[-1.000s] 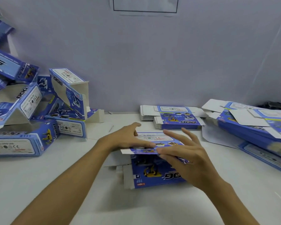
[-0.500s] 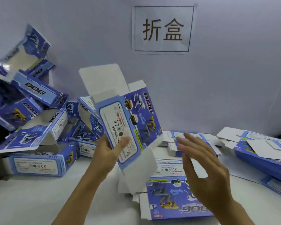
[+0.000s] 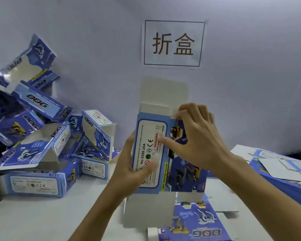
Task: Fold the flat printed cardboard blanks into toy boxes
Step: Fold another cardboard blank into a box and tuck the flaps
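I hold a blue printed cardboard box blank (image 3: pixel 150 153) upright in front of me, opened into a sleeve, with grey flaps standing out above and hanging below. My left hand (image 3: pixel 129 164) grips its left side, thumb across the label panel. My right hand (image 3: pixel 196 138) grips the upper right corner, fingers curled over the top edge and thumb on the label. Another flat blank (image 3: pixel 196 221) lies on the white table (image 3: pixel 42 216) below.
A heap of folded blue boxes (image 3: pixel 42 141) fills the left side against the wall. A stack of flat blanks (image 3: pixel 283 169) lies at the right. A paper sign (image 3: pixel 173 43) hangs on the wall.
The blank was lifted off the table by my left hand, turned upright and brought to the centre. My right hand, free half a second ago, now grips its top right corner.
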